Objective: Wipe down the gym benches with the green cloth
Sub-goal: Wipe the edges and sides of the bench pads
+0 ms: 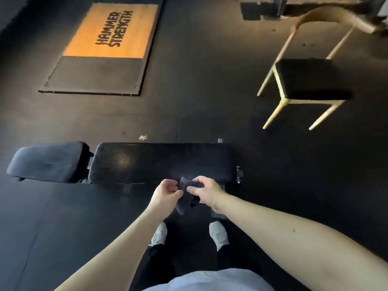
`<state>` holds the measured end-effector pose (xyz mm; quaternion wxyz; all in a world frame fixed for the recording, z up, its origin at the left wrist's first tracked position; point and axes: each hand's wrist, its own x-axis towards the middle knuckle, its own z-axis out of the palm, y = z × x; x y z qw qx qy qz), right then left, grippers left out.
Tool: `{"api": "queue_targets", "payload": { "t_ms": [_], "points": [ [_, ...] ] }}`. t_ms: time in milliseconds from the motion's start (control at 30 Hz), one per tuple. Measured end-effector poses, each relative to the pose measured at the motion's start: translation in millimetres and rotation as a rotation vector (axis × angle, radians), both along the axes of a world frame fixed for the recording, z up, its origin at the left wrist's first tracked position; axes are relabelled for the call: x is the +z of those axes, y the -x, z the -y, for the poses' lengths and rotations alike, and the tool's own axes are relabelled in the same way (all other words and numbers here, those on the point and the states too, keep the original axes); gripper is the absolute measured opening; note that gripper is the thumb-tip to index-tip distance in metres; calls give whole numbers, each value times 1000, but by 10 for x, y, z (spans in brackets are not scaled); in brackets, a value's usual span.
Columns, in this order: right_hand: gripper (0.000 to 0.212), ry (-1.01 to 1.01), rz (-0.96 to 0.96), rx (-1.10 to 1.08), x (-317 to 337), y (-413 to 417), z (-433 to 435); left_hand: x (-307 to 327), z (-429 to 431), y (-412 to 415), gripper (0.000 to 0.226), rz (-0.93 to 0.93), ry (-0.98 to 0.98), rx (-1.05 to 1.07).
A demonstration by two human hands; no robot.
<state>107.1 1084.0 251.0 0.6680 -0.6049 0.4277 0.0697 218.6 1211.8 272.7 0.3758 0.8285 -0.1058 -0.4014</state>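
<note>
A black gym bench lies crosswise in front of me, its long pad in the middle and a shorter pad at the left. Both hands hold a dark, crumpled cloth just above the bench's near edge. My left hand pinches its left side and my right hand grips its top right. The cloth looks dark blue-grey in this light, and part of it hangs down between my hands.
A wooden chair with a black seat stands at the back right. An orange and black lifting platform lies on the dark floor at the back left. My white shoes stand close to the bench. Some equipment base sits at the top.
</note>
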Motion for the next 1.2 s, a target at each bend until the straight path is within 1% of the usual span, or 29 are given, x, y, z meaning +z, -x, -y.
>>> {"api": "queue_targets", "payload": {
  "t_ms": [100,167,200,267,300,400,467,533,633,733,800,900,1033,1100,1200],
  "points": [
    [15,11,-56,-248,-77,42,-136,-222,99,-194,27,-44,-14,-250],
    [13,-25,-72,-405,-115,121,-281,-332,122,-264,20,-88,-18,-395],
    [13,-43,-76,-440,-140,152,-318,-334,137,-274,18,-96,-17,-425],
    [15,-93,-84,-629,-210,247,-520,-420,194,-294,17,-102,-26,-590],
    [17,-124,-75,-667,-216,255,-572,-452,190,-315,17,-95,-21,-597],
    [26,-277,-22,-892,-336,414,-795,-506,218,-188,15,-40,-35,-723],
    [31,-347,36,-1018,-459,516,-900,-573,221,-93,11,-18,-48,-764],
    [29,-378,98,-1100,-637,626,-981,-651,229,19,7,-4,-65,-812],
    [22,-419,169,-1176,-973,781,-1060,-869,228,188,10,41,-89,-902],
    [23,-455,254,-1246,-1427,885,-1103,-1173,256,369,15,82,-102,-1007],
    [25,-468,300,-1284,-1781,906,-1114,-1492,302,453,15,103,-102,-1035],
    [21,-460,348,-1346,-2406,869,-1061,-2117,410,481,16,108,-109,-1042],
    [15,-356,366,-1416,-3368,751,-872,-3079,675,427,16,173,-17,-1088],
    [15,-274,381,-1442,-3870,677,-687,-3544,871,374,18,264,54,-1092],
    [20,-110,434,-1472,-4541,576,-335,-4149,1237,283,22,558,202,-1071]
  ]
}}
